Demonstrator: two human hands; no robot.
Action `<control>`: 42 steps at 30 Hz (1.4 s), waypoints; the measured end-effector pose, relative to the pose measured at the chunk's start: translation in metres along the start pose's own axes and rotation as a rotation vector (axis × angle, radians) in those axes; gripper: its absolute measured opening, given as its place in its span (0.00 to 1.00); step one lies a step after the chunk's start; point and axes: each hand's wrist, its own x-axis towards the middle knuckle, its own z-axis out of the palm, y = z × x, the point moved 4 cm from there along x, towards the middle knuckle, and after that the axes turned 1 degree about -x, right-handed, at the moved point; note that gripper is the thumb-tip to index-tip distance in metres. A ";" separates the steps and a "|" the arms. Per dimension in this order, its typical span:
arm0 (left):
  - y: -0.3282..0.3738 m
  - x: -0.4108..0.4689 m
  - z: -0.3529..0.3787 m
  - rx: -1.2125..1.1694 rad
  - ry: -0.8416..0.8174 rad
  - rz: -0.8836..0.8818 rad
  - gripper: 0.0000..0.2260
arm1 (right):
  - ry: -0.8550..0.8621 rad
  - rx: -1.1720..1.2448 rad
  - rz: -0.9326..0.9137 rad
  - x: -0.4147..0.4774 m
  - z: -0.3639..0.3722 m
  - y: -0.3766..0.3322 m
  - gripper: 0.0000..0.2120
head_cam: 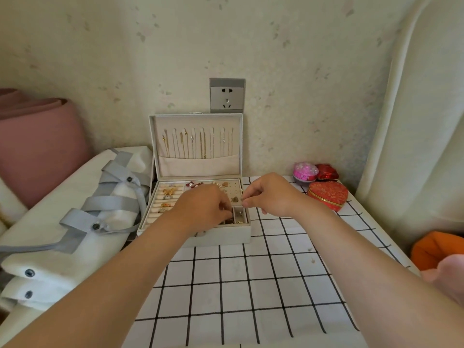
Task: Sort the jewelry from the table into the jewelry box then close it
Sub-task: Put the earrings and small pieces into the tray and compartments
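A pale grey jewelry box (221, 236) stands open at the back of the checked table, its lid (198, 144) upright with several thin necklaces hanging inside. Gold rings sit in the left ring rolls (164, 199), and earrings lie on the studded pad at the back right. My left hand (203, 209) reaches into the box's front compartments with curled fingers; what it holds is hidden. My right hand (268, 194) hovers over the box's right edge, thumb and forefinger pinched together; whether anything is between them I cannot tell.
A red heart-shaped box (327, 195), a pink ball (305, 172) and a red foil thing (327, 172) sit at the back right. A white bag with grey straps (75, 222) lies left of the table. The checked cloth (238, 285) covers the tabletop. A wall socket (227, 95) is behind the lid.
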 end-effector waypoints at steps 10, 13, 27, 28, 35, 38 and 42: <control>0.020 0.014 0.003 0.361 -0.020 -0.070 0.07 | -0.026 -0.010 -0.033 0.004 0.004 -0.002 0.05; 0.021 0.016 0.004 0.414 -0.051 -0.013 0.07 | -0.023 -0.007 -0.039 0.004 0.003 -0.003 0.04; -0.005 0.006 -0.009 -0.331 0.105 -0.016 0.08 | -0.035 -0.026 -0.017 0.000 0.004 -0.008 0.06; -0.006 0.007 -0.008 -0.383 0.103 -0.049 0.08 | -0.045 -0.036 -0.011 0.000 0.004 -0.008 0.05; -0.007 0.007 -0.017 -0.728 0.147 -0.159 0.07 | -0.084 -0.148 0.005 0.003 0.012 -0.006 0.03; -0.008 0.006 -0.022 -0.854 0.180 -0.194 0.07 | -0.124 -0.220 -0.003 0.003 0.015 -0.008 0.05; -0.011 0.003 -0.026 -0.948 0.192 -0.223 0.06 | -0.089 -0.293 -0.014 0.004 0.013 -0.012 0.08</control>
